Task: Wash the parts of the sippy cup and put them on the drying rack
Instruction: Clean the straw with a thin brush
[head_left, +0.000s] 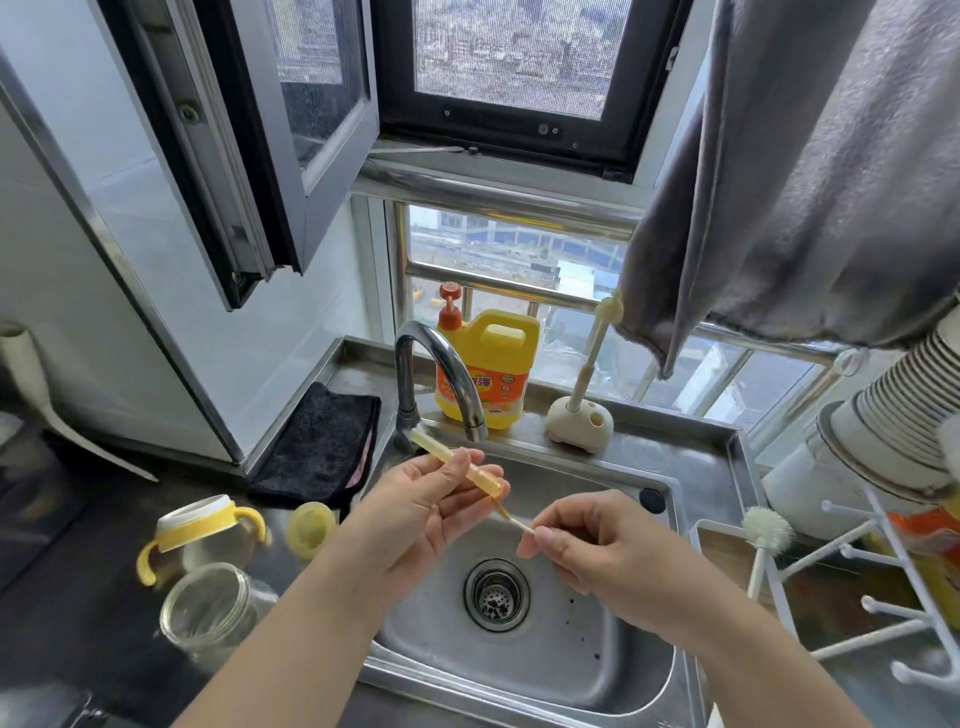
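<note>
Over the steel sink (582, 670), my left hand (421, 512) holds a pale yellow straw (470, 470) slanting up to the left. My right hand (587, 543) pinches the thin handle of a small straw brush (511, 519) whose bristled end enters the straw's lower end. On the dark counter at the left stand the cup's yellow two-handled collar (200, 535), a clear cup body (210, 616) and a yellow lid part (310, 527). The white drying rack (878, 587) stands at the right, with a white brush (766, 535) leaning on it.
The curved tap (441, 379) stands behind my hands, no water running. A yellow detergent jug (488, 364) and a bottle brush in a stand (582, 421) sit on the sink ledge. A dark cloth (322, 441) lies at the left. A grey towel (800, 171) hangs above the rack.
</note>
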